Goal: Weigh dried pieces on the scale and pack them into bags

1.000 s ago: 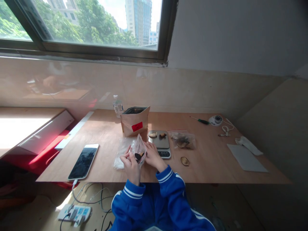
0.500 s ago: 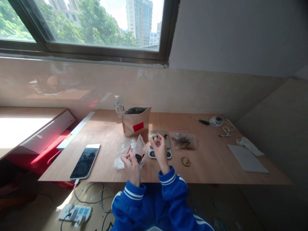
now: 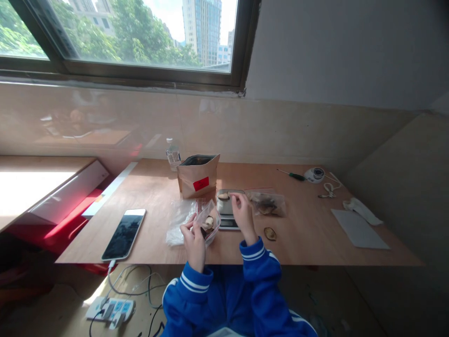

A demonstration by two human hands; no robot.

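Two bare hands in blue, white-striped sleeves work over a wooden table (image 3: 301, 250). Below its near edge, left, a white power strip (image 3: 110, 310) lies among cables. A phone (image 3: 124, 235), plugged in, rests at the near left. Nearer the middle, the left hand (image 3: 195, 244) has its fingers closed on an open clear bag (image 3: 214, 232) with pale and dark pieces inside; flat clear plastic (image 3: 176, 223) lies just beside it. The right hand (image 3: 243, 214) is over the right side of a scale (image 3: 224, 208), fingertips narrow; whether they pinch anything, I cannot tell. One pale piece (image 3: 223, 196) sits on the scale's far left. To the right lie a brown slice (image 3: 270, 233) and, farther, a filled zip bag (image 3: 268, 205). At the far right are a grey sheet (image 3: 358, 230), a white cloth (image 3: 364, 212), a screwdriver (image 3: 296, 177) and a small dome camera (image 3: 314, 175). Beyond the scale, left, a brown paper pouch (image 3: 196, 180) stands open, with a bottle (image 3: 173, 157) behind it. Farthest is a window (image 3: 140, 37).
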